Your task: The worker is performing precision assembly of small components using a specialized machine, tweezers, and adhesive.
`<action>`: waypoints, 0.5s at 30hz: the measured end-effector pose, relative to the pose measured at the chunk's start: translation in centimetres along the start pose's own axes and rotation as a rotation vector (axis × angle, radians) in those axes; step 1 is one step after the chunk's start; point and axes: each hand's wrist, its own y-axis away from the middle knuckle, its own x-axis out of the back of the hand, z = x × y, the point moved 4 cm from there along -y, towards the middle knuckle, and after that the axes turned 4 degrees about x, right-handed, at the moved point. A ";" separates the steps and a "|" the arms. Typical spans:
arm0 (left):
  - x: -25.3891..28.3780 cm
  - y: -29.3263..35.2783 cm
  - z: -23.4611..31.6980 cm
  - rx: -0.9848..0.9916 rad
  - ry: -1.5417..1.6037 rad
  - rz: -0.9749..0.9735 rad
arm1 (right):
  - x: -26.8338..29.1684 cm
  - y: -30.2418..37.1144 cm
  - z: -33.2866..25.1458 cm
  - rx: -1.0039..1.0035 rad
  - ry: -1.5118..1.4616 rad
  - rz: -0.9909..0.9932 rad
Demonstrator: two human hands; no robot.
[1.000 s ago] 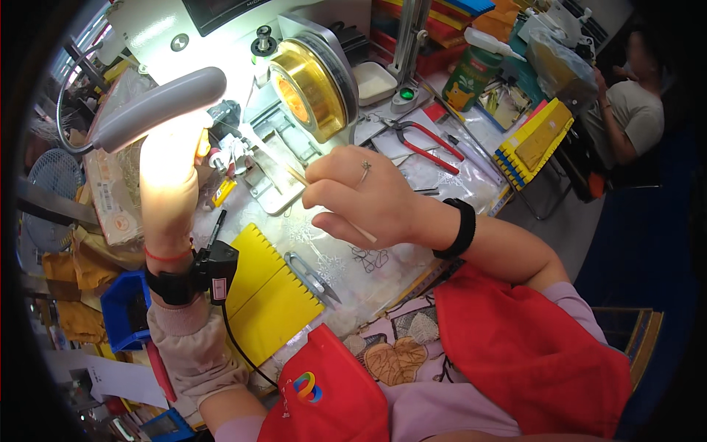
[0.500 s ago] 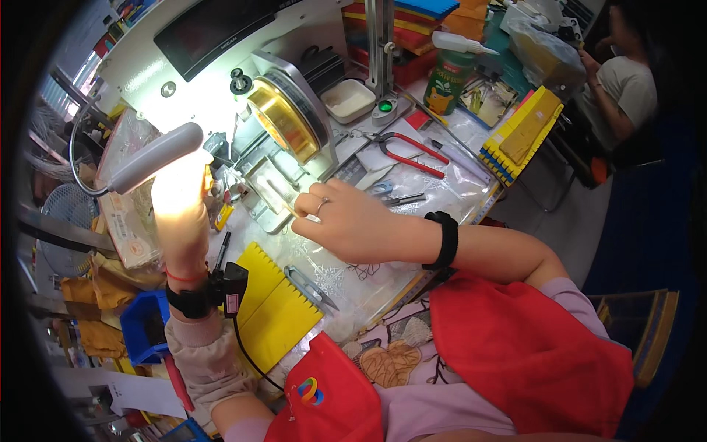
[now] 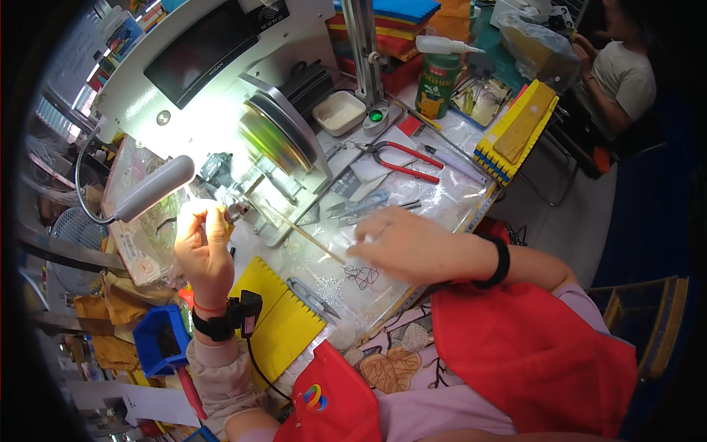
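Note:
My left hand [image 3: 205, 254] is raised under the lamp, left of the machine's wheel [image 3: 274, 136]. Its thumb and fingers press together in a pinch, and glare hides what they hold, if anything. My right hand [image 3: 423, 247] hovers over the tabletop on the right, smeared by motion, so its grip is unclear. A thin brown stick [image 3: 302, 232] slants from the machine's metal base [image 3: 274, 193] down to just beside the right fingertips. Below those fingertips lies a tangle of thin dark wire [image 3: 361, 277].
Above my left hand hangs a white lamp [image 3: 155, 188]. Red-handled pliers [image 3: 405, 160], tweezers [image 3: 375, 208] and snips [image 3: 313, 298] lie on the table. A yellow ridged board [image 3: 276, 317] and a blue bin [image 3: 160, 335] are near my left forearm. Another person [image 3: 624, 81] sits far right.
My right hand has moved right and nearer, away from the machine's base. My left hand has come nearer and slightly right, out of the brightest glare. The thin stick now shows.

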 end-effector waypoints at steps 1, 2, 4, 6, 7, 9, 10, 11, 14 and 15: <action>0.2 0.2 -0.2 -0.004 -0.003 0.000 | 0.6 0.6 0.5 0.002 0.001 0.004; 0.3 0.3 -0.7 0.013 -0.009 -0.012 | 1.4 1.3 1.4 -0.074 0.100 0.003; 1.2 0.7 -1.3 -0.078 -0.182 -0.056 | 2.2 2.3 2.3 -0.138 0.198 0.005; 1.2 0.6 -1.7 -0.115 -0.274 -0.080 | 2.3 3.6 3.5 -0.217 0.303 0.065; 1.1 0.6 -1.6 -0.142 -0.370 -0.101 | 2.0 4.0 3.6 -0.232 0.325 0.080; 0.1 0.0 -0.4 -0.190 -0.543 -0.164 | 2.0 5.3 3.8 -0.263 0.446 0.094; 0.3 0.4 -0.3 -0.138 -0.640 -0.129 | 1.6 5.4 4.1 -0.157 0.392 0.196; 1.2 1.3 -0.9 -0.164 -0.638 -0.072 | 0.7 5.2 4.4 -0.164 0.262 0.167; 2.2 1.1 -3.3 -0.118 -0.481 -0.161 | -3.4 5.3 5.4 -0.285 0.279 0.031; 4.3 1.7 -6.9 0.077 -0.467 -0.199 | -3.4 5.5 4.8 -0.250 0.349 0.078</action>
